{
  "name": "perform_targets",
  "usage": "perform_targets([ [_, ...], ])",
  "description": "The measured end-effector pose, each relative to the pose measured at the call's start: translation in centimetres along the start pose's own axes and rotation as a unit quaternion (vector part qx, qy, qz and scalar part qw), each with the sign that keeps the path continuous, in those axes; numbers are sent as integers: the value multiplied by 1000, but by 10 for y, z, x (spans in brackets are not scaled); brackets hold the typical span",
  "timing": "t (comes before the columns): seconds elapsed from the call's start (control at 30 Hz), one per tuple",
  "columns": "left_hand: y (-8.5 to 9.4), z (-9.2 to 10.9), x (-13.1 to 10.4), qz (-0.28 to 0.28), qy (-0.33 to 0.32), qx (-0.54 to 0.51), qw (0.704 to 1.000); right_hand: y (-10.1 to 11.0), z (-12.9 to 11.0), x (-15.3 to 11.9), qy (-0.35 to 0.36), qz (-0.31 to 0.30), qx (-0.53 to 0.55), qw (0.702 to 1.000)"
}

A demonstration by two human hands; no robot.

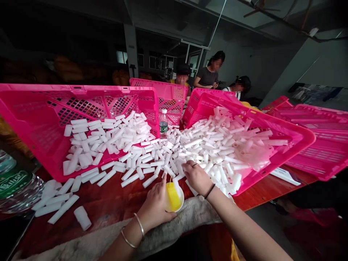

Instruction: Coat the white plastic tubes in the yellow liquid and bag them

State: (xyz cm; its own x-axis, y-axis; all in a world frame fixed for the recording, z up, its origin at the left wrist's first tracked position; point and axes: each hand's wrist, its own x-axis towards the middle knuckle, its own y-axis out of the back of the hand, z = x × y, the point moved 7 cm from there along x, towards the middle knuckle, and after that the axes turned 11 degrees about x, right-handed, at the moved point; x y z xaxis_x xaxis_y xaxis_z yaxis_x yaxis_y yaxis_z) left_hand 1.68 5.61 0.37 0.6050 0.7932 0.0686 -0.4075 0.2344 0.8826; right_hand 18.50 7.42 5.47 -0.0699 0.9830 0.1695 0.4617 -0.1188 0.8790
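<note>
- Large bottle, left edge of view: a green label wraps the clear body. It bears large white stylised lettering in a slanting line, with a row of smaller white print beneath. The blur and the cut at the picture's edge leave the wording illegible.
- Small bottle, centre, between the pink baskets: a dark green label circles the lower body. It carries white characters, with finer marks below, all too small to read.
- Pillar, background: a small, faint pale mark shows on its face; whether it is text cannot be told.
</note>
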Motion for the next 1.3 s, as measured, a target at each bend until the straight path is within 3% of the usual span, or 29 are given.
perform_targets([
  [0.1, -1, -3, -4, 17, -1, -5, 1000, -15, -17, 2, 36, -66, 57, 996],
  [0.3, -3, -2, -8, 32, -6, -25, 999, -31, -16, 14, 11, -94, 137, 986],
  [0.47, -1, -1, -10, 27, -8, -25, 999, -22, -10, 7, 5, -94, 203, 975],
  [0.63, 1, 1, -13, 42, -9, -34, 999, -1, -6, -25, 39, -84, 255, 963],
  [0.83, 0, 4, -16, 26, -18, -43, 999, 23, -11, -67, 163, -24, 289, 943],
  [1.0, 13, 4, -22, 3, 0, -53, 999, 35, -13, -78, 194, 32, 279, 940],
  [1.17, 41, -8, -59, 91, 67, -23, 993, 40, -12, -82, 187, 77, 332, 921],
  [1.23, 45, -10, -78, 117, 67, -5, 991, 40, -8, -84, 173, 95, 377, 905],
  [1.3, 39, -10, -95, 107, 50, 15, 993, 36, -3, -85, 153, 109, 425, 885],
])
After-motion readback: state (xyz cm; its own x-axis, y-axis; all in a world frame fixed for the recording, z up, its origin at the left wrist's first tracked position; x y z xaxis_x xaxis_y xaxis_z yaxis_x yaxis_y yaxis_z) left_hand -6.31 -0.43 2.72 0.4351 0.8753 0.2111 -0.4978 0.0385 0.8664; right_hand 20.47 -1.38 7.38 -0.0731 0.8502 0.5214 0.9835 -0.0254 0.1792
